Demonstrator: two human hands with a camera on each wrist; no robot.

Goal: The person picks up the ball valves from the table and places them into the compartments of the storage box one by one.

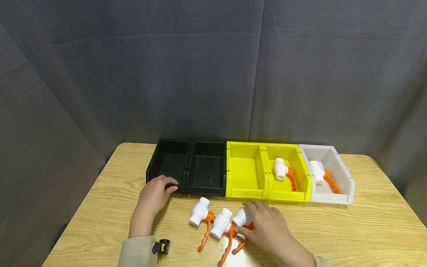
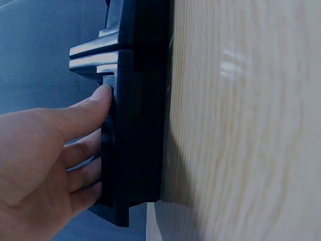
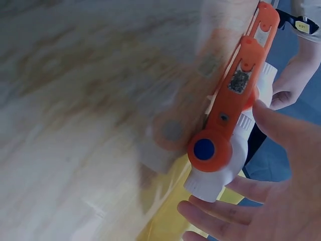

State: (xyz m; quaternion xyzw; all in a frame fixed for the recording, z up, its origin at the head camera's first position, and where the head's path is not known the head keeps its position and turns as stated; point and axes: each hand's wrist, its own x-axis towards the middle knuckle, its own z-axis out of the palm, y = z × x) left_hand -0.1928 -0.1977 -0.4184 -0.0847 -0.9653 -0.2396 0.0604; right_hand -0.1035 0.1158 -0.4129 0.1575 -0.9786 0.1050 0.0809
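- The left hand reaches forward, its back turned up, knuckles bent and tips angled to the right.
- Its thumb extends opposite the fingers, whose ends are hidden.
- The left wrist is bare above a beige sleeve.
- The right hand slants inward from the lower right, back up, fingers bowed.
- The right thumb points left in the head view, apart from the curved right fingers.
- The right forearm is bare down to its cuff.
- Both hands are well apart.
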